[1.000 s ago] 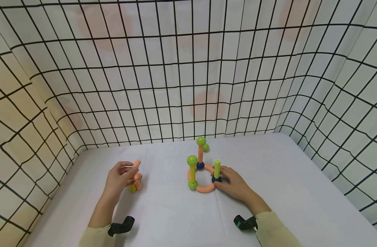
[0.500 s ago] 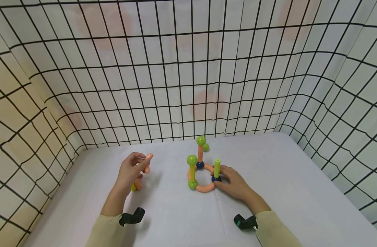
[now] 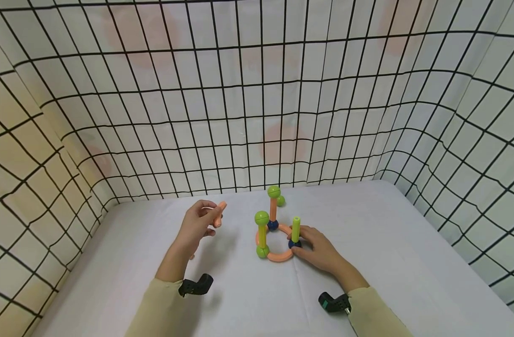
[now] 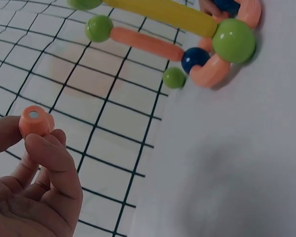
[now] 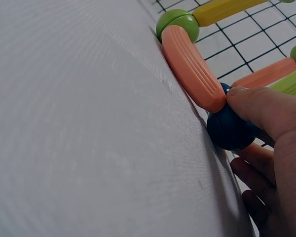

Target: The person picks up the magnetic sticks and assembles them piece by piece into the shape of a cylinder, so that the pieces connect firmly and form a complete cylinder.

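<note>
Hand, L [image 3: 195, 224]: pinched peach piece [image 3: 218, 216] btwn. thumb & fingers, above table [image 3: 358, 206], L of ring [image 3: 279, 257].
Hand, R [image 3: 317, 247]: thumb & fingers were clamped on navy ball [image 3: 294, 244], ring's R side.
Lime rod [image 3: 296, 229]: stood upright on navy ball.
Yellow rod [image 3: 262, 237]: stood upright, ring's near L, capped w/ green ball [image 3: 262, 218].
Straight peach rod [image 3: 273, 210]: stood upright, ring's back, on dk. blue ball [image 3: 273, 225].

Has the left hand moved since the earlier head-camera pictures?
Yes: the left hand has moved rightward and slightly up in the head view, closer to the upright yellow stick, which stays put.
</note>
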Motion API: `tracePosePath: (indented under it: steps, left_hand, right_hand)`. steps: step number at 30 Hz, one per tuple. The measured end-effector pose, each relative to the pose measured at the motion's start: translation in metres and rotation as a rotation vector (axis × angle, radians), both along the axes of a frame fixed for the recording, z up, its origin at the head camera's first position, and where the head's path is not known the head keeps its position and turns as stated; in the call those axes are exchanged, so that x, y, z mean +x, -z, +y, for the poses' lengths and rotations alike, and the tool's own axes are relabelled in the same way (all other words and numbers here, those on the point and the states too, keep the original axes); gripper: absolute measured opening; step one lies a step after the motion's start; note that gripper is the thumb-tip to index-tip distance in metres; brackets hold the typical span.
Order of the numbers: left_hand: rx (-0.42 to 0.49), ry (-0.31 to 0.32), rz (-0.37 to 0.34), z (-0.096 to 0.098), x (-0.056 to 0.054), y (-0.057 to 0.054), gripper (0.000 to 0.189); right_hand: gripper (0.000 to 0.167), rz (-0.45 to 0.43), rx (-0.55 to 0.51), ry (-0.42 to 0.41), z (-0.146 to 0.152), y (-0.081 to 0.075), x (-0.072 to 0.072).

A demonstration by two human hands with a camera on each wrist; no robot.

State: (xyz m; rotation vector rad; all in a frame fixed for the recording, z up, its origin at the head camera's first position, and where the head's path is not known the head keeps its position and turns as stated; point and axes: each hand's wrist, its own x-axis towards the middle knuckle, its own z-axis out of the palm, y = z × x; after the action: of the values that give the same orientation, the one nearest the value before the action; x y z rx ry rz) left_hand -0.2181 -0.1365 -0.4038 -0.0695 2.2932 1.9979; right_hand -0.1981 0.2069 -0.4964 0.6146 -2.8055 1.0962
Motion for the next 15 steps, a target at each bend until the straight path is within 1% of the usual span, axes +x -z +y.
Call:
tracePosePath:
  steps: [10, 15]
  left_hand:
    - [0.016, 0.066, 0.014, 0.026, -0.011, -0.006, 0.027]
    - [0.017, 0.103, 0.021, 0.037, -0.015, -0.009, 0.029]
  right_hand:
    - [0.034, 0.001, 0.020, 0.012, -0.001, 0.000, 0.000]
    - [0.033, 0.007, 0.018, 0.009, -0.001, 0.000, 0.000]
